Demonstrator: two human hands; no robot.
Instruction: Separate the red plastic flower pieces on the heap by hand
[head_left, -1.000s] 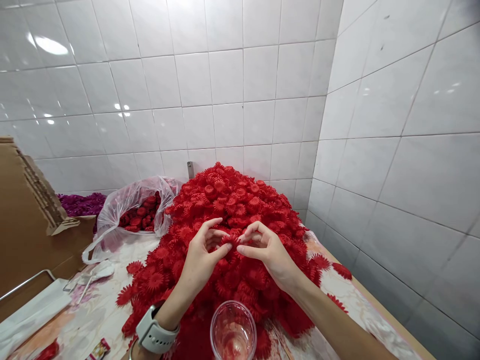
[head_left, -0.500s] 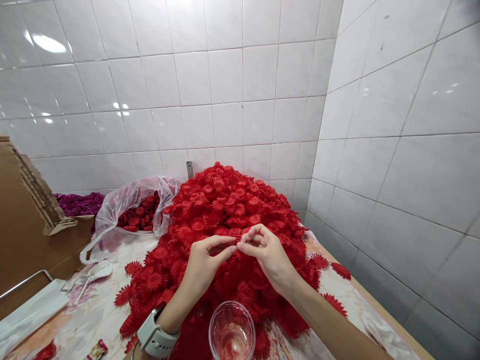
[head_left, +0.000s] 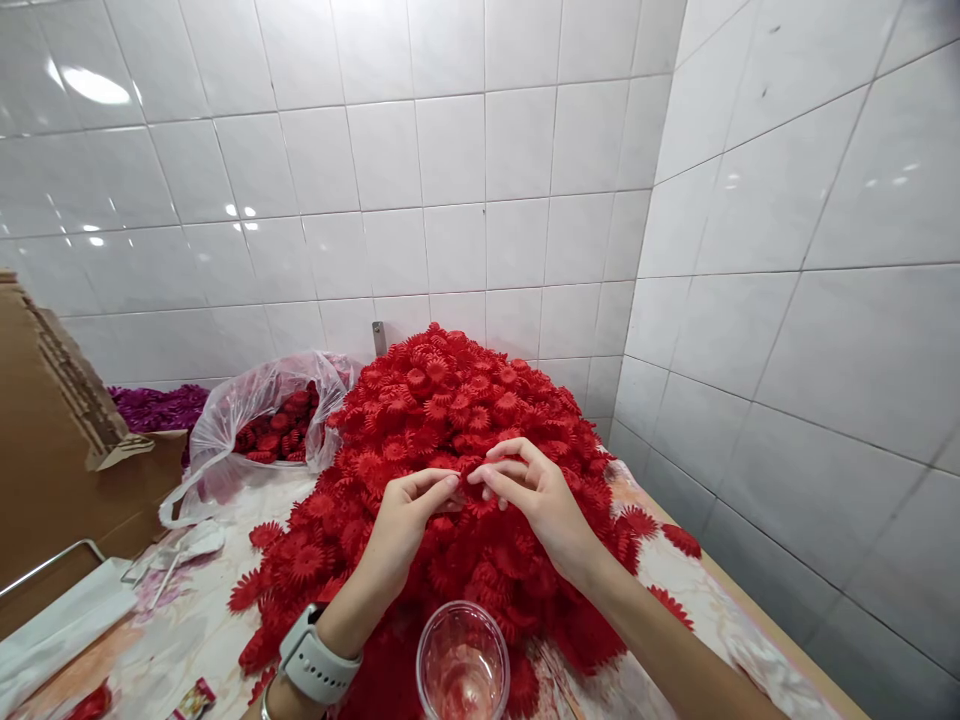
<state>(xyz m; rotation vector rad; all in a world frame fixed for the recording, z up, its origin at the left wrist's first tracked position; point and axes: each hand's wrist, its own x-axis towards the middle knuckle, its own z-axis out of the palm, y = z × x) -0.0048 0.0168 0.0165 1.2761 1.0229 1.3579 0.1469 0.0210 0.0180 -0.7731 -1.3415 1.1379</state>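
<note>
Both hands are over a tall heap of red scalloped-edged fabric flowers (head_left: pixel 450 400). My left hand (head_left: pixel 409 510), with a pale watch at the wrist, has thumb and index finger pressed together. Anything in that pinch blends into the red behind it. Facing it a small gap away, my right hand (head_left: pixel 536 500) has its fingers bent and thumb close to them; a small held thing cannot be made out there either. Below the hands, near the bottom edge, stands a clear plastic cup (head_left: pixel 463 665) with a little reddish-looking content or see-through colour.
Left of the heap lies a clear plastic bag (head_left: pixel 225 410) of darker red flowers. Purple flowers (head_left: pixel 157 408) are behind a cardboard box (head_left: pixel 60 400). A floral cloth (head_left: pixel 202 590) covers the table. Tiled walls (head_left: pixel 450 150) close off the back and right.
The fingertips, which met before, have drawn slightly apart. My left hand has shifted a little left, and the right hand's index finger has lifted. The heap and cup look the same.
</note>
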